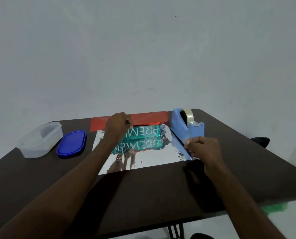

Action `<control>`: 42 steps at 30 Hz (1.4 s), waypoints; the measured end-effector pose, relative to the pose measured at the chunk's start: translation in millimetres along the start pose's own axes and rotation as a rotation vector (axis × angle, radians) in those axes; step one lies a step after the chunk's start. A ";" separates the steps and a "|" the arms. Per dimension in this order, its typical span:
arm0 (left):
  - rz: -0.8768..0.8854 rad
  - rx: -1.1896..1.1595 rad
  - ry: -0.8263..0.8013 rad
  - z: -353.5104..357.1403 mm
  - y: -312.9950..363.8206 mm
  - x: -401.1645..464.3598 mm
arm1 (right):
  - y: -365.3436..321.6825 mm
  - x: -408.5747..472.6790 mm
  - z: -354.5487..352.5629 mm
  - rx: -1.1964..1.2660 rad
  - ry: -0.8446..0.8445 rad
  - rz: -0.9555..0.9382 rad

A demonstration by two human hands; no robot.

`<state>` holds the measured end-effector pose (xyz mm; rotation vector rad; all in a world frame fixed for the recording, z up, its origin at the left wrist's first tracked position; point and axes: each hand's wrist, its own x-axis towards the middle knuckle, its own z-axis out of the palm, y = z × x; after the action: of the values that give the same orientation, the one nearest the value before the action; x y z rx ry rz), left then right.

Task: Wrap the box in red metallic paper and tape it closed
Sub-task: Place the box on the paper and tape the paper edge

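A teal box (143,132) with white letters lies on the red metallic paper (149,157), whose silver side faces up and mirrors the box. The paper's red side (147,118) shows in a strip behind the box. My left hand (118,125) sits at the box's far left edge, its fingers curled and pinching the red paper's edge there. My right hand (203,149) is at the paper's right edge, beside the blue tape dispenser (186,125). Its curled fingers appear to pinch that edge.
On the left of the dark table (143,190) stand a clear plastic tub (40,139) and its blue lid (71,142). The dispenser holds a roll of clear tape (189,118) close to the paper's right side. A grey wall rises behind the table.
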<state>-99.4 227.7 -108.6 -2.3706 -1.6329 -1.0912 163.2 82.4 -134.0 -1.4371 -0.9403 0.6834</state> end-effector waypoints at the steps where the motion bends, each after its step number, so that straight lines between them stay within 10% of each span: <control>1: 0.003 -0.002 0.002 -0.1 0.2 -0.6 | -1.2 -1.2 4.2 -0.028 -0.023 -0.043; 8: 0.000 -0.017 0.008 -0.1 -0.3 -1.6 | -21.1 2.1 47.8 -0.212 -0.087 -0.307; 42: -0.066 -0.232 0.030 5.9 -11.9 2.3 | -18.6 45.0 174.5 -0.298 -0.046 -0.314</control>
<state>-105.9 237.2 -115.6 -2.4363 -1.6682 -1.3925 33.5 208.7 -127.5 -1.4903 -1.3127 0.3542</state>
